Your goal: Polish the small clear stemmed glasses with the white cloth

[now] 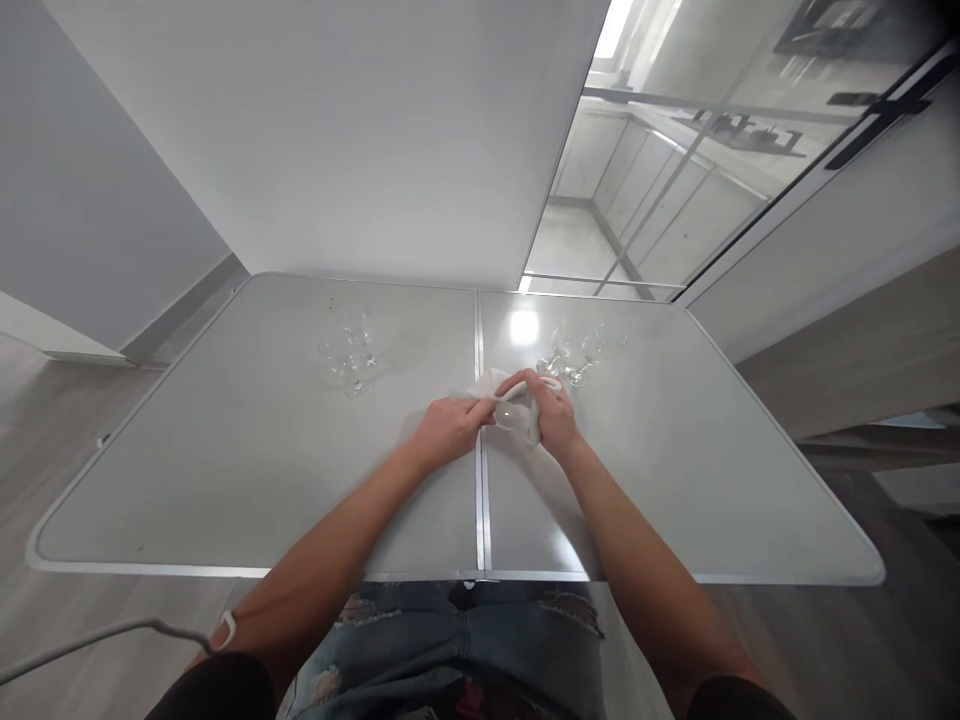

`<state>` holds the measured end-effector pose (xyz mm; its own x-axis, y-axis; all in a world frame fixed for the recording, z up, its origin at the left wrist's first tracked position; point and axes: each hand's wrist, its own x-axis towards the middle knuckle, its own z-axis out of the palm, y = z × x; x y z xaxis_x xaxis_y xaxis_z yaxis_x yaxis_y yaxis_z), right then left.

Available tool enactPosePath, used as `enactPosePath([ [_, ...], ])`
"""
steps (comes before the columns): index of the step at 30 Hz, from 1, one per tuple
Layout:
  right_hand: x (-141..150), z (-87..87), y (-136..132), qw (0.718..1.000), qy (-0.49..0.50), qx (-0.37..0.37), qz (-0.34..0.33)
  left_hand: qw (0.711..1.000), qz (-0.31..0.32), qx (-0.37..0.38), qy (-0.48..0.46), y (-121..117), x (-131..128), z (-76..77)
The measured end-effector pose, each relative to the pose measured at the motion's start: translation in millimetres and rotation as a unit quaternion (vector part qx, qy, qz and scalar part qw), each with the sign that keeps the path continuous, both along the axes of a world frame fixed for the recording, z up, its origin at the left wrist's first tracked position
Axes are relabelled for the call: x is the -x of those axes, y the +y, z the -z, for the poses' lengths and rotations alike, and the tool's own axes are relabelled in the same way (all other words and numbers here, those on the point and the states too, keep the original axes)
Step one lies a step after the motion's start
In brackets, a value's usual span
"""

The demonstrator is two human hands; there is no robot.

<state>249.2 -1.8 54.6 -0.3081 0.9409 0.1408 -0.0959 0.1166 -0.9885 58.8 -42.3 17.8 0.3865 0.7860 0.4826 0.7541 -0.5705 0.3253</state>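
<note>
A clear glass (513,416) is between my hands, above the seam in the middle of the folding table. My left hand (450,430) is closed, its fingertips pinching the glass at its left side. My right hand (553,412) is wrapped round a white cloth (534,428), which is pressed against the glass. Part of the cloth bunches up behind the fingers of both hands. The glass's stem and base cannot be made out. Just beyond my right hand stand stemmed glasses (574,374), close together.
More clear stemmed glasses (354,362) are grouped on the table's left half. The pale folding table (225,470) has a metal rim and a centre seam. A white wall (360,140) rises behind it, beside a glass panel (630,190). A cable (97,632) runs near my left arm.
</note>
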Motion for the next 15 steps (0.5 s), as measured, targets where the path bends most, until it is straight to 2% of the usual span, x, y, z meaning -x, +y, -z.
enactPosePath([
  [2, 2, -0.6, -1, 0.988, 0.134, 0.077, 0.014, 0.996, -0.003, 0.048, -0.08, 0, -1, 0.5],
  [4, 5, -0.2, -2, 0.965, 0.229, 0.123, 0.029, 0.976, 0.016, 0.113, -0.184, -1, -6, 1.7],
  [6, 9, 1.6, -4, 0.942, 0.293, 0.162, 0.028, 0.937, 0.041, 0.187, -0.292, -2, -13, 3.3],
  [9, 10, 6.6, -4, 0.909, 0.361, 0.208, 0.029, 0.856, 0.068, 0.295, -0.419, -1, -23, 6.0],
  [12, 7, 11.6, 2, 0.896, 0.386, 0.206, 0.073, 0.796, 0.087, 0.357, -0.481, 2, -28, 7.9],
  [15, 4, 14.6, 8, 0.902, 0.362, 0.135, 0.196, 0.775, 0.067, 0.354, -0.52, 6, -26, 7.4],
])
